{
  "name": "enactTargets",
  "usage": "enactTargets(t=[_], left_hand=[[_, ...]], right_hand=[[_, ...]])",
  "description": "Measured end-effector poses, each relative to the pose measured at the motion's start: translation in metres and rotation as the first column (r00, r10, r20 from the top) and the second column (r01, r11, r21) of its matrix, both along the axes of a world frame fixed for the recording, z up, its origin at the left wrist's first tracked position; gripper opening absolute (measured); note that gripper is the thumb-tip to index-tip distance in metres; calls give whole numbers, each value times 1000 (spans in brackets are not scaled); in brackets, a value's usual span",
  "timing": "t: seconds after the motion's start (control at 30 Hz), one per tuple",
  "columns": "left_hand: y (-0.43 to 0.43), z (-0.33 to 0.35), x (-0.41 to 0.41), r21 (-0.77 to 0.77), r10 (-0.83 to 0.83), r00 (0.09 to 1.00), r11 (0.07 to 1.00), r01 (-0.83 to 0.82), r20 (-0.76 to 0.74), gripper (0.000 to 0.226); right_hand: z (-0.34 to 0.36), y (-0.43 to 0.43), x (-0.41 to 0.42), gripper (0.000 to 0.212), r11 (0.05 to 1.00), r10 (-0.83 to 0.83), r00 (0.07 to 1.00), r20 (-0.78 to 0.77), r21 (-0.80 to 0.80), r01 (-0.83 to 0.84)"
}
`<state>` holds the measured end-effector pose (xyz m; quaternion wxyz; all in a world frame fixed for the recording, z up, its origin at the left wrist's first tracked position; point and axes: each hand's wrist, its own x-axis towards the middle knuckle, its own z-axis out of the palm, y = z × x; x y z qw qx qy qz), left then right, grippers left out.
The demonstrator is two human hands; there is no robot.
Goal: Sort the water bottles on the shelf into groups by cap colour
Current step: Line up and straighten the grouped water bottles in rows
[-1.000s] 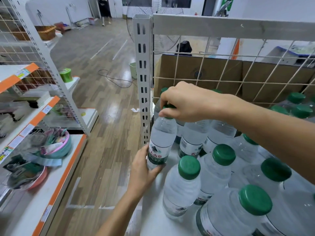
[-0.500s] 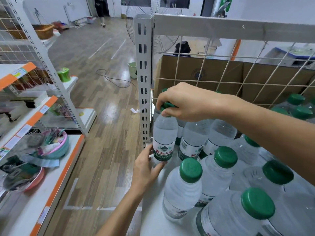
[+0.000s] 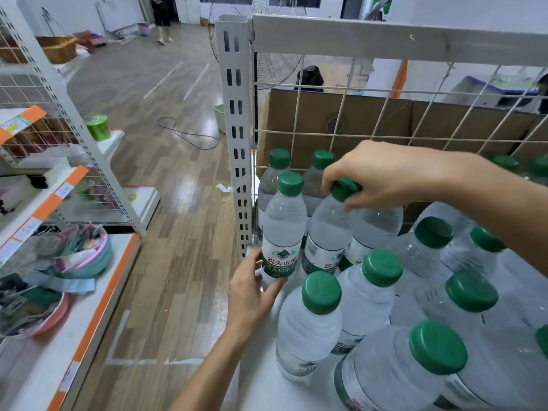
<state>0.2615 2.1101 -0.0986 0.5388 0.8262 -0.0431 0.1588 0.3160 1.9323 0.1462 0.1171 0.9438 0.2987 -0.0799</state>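
I'm packing green-capped bottles into the shelf's [image 3: 267,390] far-left corner. My left hand [image 3: 252,287] cups the corner bottle's [image 3: 283,229] base; my right hand [image 3: 382,176] pinches its neighbour's cap [image 3: 344,188]. Next, I'd nudge that neighbour snug alongside.

A single head-worn wide-angle view looks forward and down, close over the shelf [image 3: 267,390] of bottles [image 3: 308,327] at right, the aisle floor [image 3: 166,262] stretching away at left
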Motion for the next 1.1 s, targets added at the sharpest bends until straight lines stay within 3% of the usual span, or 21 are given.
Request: enactTargets(t=[0.1, 0.23, 0.57, 0.7, 0.73, 0.8, 0.87, 0.9, 1.0, 1.1], left_hand=[[-2, 0, 0, 3, 8, 1000, 1000, -8, 2, 68], [-3, 2, -2, -3, 13, 1000, 1000, -13, 21, 69], [-4, 1, -3, -11, -4, 1000, 1000, 4, -19, 66], [-3, -2, -14, -29, 67, 994, 997, -70, -91, 64], [-1, -3, -20, 6, 92, 992, 996, -91, -83, 61], [6, -7, -30, 82, 103, 994, 992, -99, -44, 49], [13, -8, -41, 152, 59, 998, 987, -54, -26, 38], [16, -8, -46, 176, 19, 999, 984, -13, -33, 36], [20, -4, -61, 179, -106, 993, 977, 114, -57, 39], [21, -1, -72, 136, -181, 982, 973, 188, -62, 48]], right_hand=[[-7, -3, 5, 29, 988, 14, 999, 29, 153, -19], [-15, -6, 6, 32, 974, -22, 999, 48, 227, 10], [-20, -6, 0, 31, 970, -32, 999, 38, 243, 22], [-4, -1, -18, 44, 964, 3, 977, 214, 258, -59], [4, 2, -27, 48, 938, 44, 980, 192, 329, -107], [19, 10, -47, 56, 886, 188, 981, -42, 439, -150], [22, 19, -65, 59, 905, 296, 908, -296, 391, -168], [18, 23, -70, 57, 916, 331, 875, -353, 341, -209], [0, 32, -75, 33, 887, 443, 861, -252, 264, -379], [-3, 35, -67, 24, 893, 418, 897, -141, 244, -378]])
